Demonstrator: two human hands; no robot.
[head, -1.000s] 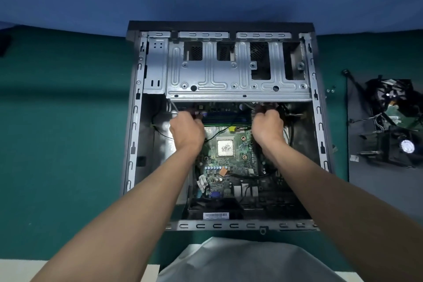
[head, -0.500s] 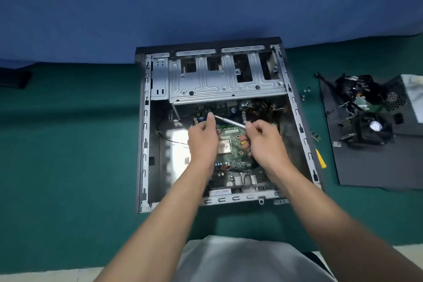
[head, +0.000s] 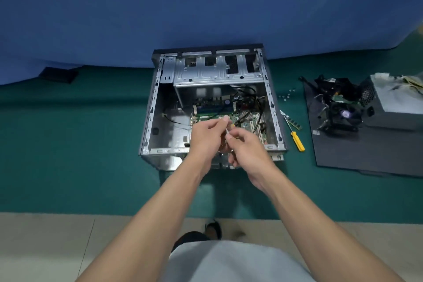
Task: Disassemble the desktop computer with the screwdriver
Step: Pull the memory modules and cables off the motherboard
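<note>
"Hands — what are they holding?"

"Left hand and right hand meet in the air over the near end of the case. The fingers of both are curled, and between the fingertips they pinch one thin pale strip. What it is I can't tell — too small, too blurred."

"And the screwdriver?"

"Just one, apart from both hands. It lies flat on the green mat, just right of the case's near right corner. Its long axis runs on a slant: yellow handle toward the person and to the right, shaft pointing away and left, toward the case wall."

"The case itself?"

"One, on its side with the open face up, long axis running away from the person. Drive cage at the far end, board on the bottom, black cables looped over the board's right part."

"Anything else out?"

"One green memory stick beside the shaft, roughly parallel to it. A scatter of screws further back, too small to count. Right of that, one dark panel carrying one fan unit and one grey power box. One flat black thing at the mat's far left."
</note>
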